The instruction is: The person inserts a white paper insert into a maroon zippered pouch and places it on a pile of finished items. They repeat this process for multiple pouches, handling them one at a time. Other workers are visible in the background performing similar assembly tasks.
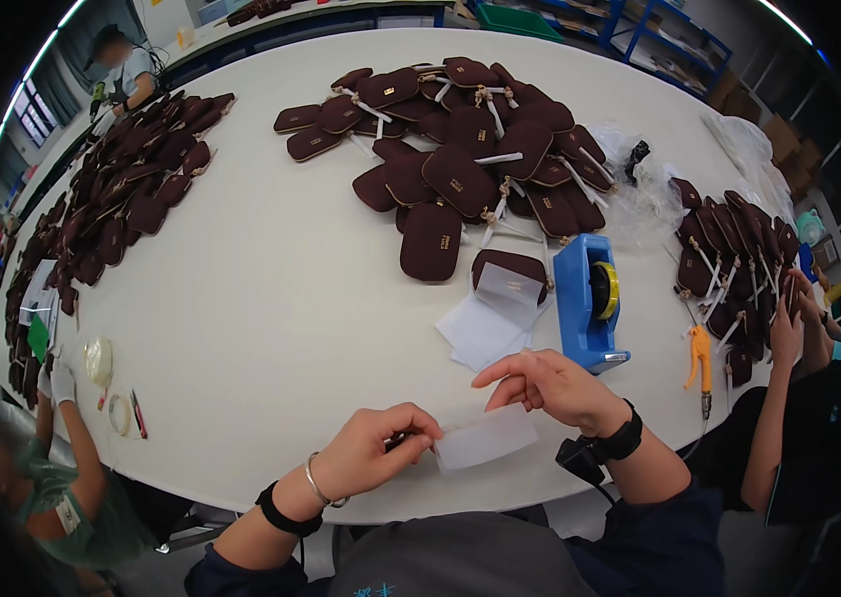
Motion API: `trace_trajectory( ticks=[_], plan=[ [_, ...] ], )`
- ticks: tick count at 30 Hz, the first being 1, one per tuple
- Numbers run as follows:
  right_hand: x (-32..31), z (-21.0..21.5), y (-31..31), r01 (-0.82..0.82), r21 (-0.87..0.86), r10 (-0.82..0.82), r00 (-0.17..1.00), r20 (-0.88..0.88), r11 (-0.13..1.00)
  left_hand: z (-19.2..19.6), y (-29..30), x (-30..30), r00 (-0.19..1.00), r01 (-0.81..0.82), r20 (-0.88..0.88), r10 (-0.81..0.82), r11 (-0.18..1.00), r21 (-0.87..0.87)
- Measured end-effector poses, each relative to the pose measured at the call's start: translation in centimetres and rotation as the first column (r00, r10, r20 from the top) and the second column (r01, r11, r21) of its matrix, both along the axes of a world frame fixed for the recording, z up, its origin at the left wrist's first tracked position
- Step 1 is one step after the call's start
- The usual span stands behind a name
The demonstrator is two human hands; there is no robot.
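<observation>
Above the near table edge, my left hand [380, 445] pinches the left end of a small translucent white paper sheet [490, 438] between thumb and forefinger. A dark spot shows inside its curled fingers, too small to make out. My right hand [555, 386] hovers at the sheet's upper edge, forefinger stretched out and the other fingers loosely bent apart; whether they touch it is unclear. Beyond lies a fanned stack of similar white sheets [480, 333], partly over a dark maroon zip pouch [512, 267]. A blue tape dispenser [579, 313] with yellow tape stands right of the stack.
Maroon pouches with white-wrapped pulls form a far-middle heap [470, 129]; more heaps lie left [127, 189] and right [729, 249]. Clear plastic bags [644, 189] and an orange air gun [699, 358] are at right. Tape rolls [120, 414] lie left. Co-workers sit at both sides.
</observation>
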State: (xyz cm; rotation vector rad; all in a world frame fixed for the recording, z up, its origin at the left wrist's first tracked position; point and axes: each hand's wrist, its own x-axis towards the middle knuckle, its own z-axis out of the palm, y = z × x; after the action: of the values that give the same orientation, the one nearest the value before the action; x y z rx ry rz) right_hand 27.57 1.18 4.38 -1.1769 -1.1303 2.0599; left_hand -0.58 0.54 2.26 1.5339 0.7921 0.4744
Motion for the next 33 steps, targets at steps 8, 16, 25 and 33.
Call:
trace_trajectory(
  ticks=[8, 16, 25, 33],
  plan=[
    [-1.6, -0.2, 0.4, -0.291, -0.048, 0.295, 0.943, 0.153, 0.955, 0.5, -0.6, 1.1, 0.999, -0.023, -0.013, 0.030, 0.930, 0.366],
    [-1.4, -1.7, -0.1, -0.246, -0.116, 0.254, 0.966, 0.055, 0.962, -0.1, -1.7, 0.7, 0.973, 0.133, -0.198, 0.116, 0.415, 0.900],
    [-1.3, 0.1, 0.9, -0.354, 0.016, 0.341, 0.912, 0.229, 0.935, 0.1, -1.6, 1.1, 0.970, 0.177, -0.209, 0.127, 0.228, 0.957],
    [-1.5, 1.7, 0.3, -0.477, 0.396, 0.223, 0.813, 0.538, 0.784, -1.0, -0.9, 0.4, 0.991, 0.092, -0.131, 0.030, 0.564, 0.821]
  ],
)
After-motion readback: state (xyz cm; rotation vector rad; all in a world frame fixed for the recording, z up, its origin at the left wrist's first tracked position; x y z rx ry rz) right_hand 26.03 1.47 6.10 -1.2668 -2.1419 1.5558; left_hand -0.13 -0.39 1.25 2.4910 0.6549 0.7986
